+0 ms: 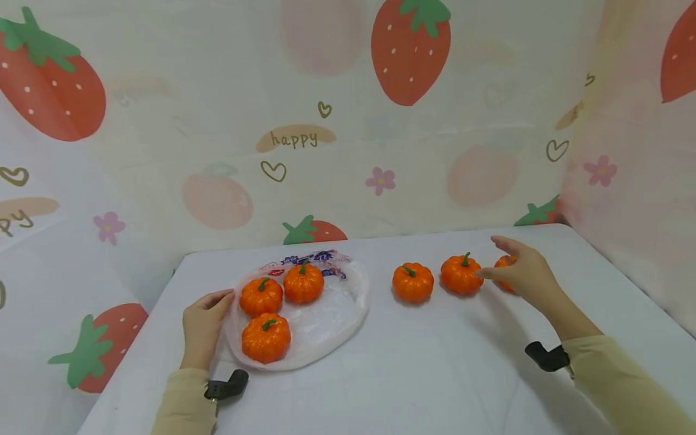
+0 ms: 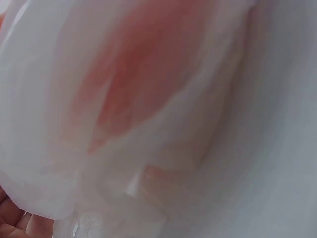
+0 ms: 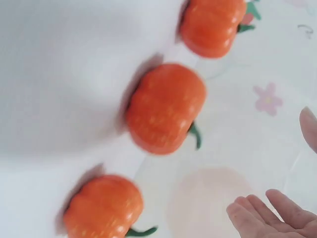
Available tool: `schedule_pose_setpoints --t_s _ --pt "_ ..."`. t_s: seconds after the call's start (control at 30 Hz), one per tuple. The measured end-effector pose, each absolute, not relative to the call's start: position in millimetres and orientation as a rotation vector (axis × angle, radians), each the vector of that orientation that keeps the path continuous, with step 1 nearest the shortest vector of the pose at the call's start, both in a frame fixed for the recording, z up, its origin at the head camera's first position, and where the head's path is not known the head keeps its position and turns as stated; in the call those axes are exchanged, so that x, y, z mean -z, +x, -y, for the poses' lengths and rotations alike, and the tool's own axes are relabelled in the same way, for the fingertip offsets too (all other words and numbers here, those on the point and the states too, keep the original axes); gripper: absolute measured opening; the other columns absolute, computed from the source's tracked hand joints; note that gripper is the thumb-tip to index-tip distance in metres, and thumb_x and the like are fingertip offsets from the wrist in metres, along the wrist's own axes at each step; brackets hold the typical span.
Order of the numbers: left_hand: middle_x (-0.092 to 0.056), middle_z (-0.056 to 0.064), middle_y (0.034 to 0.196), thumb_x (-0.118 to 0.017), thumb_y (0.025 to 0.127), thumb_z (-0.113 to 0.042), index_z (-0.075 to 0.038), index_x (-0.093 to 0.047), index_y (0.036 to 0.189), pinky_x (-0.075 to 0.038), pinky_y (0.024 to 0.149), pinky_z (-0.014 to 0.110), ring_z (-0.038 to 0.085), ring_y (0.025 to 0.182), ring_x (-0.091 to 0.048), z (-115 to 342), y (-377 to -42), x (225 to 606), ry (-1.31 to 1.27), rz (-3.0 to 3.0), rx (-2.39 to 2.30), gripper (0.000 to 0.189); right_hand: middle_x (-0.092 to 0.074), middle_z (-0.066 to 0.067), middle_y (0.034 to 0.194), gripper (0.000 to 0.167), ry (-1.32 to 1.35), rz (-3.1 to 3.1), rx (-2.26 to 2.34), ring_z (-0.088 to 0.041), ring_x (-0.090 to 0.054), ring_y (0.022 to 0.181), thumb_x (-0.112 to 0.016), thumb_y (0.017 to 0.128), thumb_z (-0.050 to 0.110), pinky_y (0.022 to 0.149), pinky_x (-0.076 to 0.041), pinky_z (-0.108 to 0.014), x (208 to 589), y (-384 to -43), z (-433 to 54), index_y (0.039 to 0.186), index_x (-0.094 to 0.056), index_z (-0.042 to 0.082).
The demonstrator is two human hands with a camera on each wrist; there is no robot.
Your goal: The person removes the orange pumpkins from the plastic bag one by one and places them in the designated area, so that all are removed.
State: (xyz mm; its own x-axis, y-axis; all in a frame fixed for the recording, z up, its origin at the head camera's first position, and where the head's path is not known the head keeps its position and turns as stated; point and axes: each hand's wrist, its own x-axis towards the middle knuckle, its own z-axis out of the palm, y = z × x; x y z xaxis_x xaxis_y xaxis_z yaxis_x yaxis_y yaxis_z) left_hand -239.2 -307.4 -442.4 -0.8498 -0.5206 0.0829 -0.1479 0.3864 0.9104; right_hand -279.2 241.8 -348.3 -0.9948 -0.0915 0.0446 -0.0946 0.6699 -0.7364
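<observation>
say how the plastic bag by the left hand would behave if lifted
Likely floppy: the plastic bag looks thin and wrinkled, with red-orange colour showing through in the left wrist view. It would probably sag, and the three rounded pumpkins within its rim might roll.

Rightmost pumpkin (image 1: 504,263) part-hidden behind right hand (image 1: 524,275). Left wrist view: bag (image 2: 37,124) blurred; left hand (image 2: 14,217) cut off at corner.

Three glossy orange pumpkins (image 1: 266,339) with green stems sit upright within the rim of a spread, translucent printed plastic bag (image 1: 328,329); three matching pumpkins (image 1: 412,284) stand rowed to the right.
</observation>
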Motion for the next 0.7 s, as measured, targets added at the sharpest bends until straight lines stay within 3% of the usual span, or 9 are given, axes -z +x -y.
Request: schedule_pose_setpoints --t_s 0.1,0.23,0.3,0.47,0.7 --pt "-0.068 0.012 0.128 -0.064 0.096 -0.042 -0.009 -0.071 0.122 -0.043 0.077 0.002 0.001 0.101 -0.054 306 -240 442 0.578 2.287 1.460 0.043 -0.036 -0.022 0.158 0.091 0.187 2.811 -1.354 -0.045 -0.039 0.141 -0.080 0.083 0.036 0.088 -0.058 -0.032 345 -273 -229 0.155 -0.032 0.006" --pt "-0.068 0.011 0.128 -0.063 0.096 -0.041 -0.010 -0.071 0.122 -0.043 0.077 0.002 0.004 0.103 -0.055 305 -241 442 0.587 2.282 1.467 0.042 -0.036 -0.020 0.158 0.089 0.246 2.756 -1.444 -0.042 -0.037 0.143 -0.080 0.084 0.036 0.108 -0.041 -0.046 342 -269 -211 0.154 -0.034 0.006" --pt "-0.067 0.011 0.129 -0.062 0.097 -0.041 -0.010 -0.071 0.122 -0.043 0.078 0.002 0.007 0.105 -0.055 305 -240 443 0.591 2.282 1.466 0.041 -0.037 -0.018 0.158 0.088 0.278 2.732 -1.517 -0.041 -0.037 0.144 -0.081 0.083 0.035 0.112 -0.038 -0.046 344 -269 -202 0.153 -0.036 0.006" --pt "-0.068 0.012 0.128 -0.063 0.096 -0.042 -0.009 -0.071 0.122 -0.044 0.078 0.003 0.005 0.104 -0.055 305 -239 444 0.586 2.289 1.473 0.042 -0.042 -0.015 0.156 0.083 0.310 2.741 -1.595 -0.040 -0.039 0.143 -0.082 0.081 0.036 0.111 -0.042 -0.049 351 -270 -176 0.149 -0.044 0.009" --pt "-0.068 0.011 0.127 -0.063 0.096 -0.042 -0.009 -0.071 0.121 -0.043 0.079 0.003 0.009 0.109 -0.056 304 -239 443 0.583 2.282 1.484 0.042 -0.046 -0.010 0.154 0.075 0.408 2.712 -1.683 -0.036 -0.040 0.144 -0.084 0.080 0.031 0.109 -0.043 -0.041 361 -279 -142 0.145 -0.051 0.012"
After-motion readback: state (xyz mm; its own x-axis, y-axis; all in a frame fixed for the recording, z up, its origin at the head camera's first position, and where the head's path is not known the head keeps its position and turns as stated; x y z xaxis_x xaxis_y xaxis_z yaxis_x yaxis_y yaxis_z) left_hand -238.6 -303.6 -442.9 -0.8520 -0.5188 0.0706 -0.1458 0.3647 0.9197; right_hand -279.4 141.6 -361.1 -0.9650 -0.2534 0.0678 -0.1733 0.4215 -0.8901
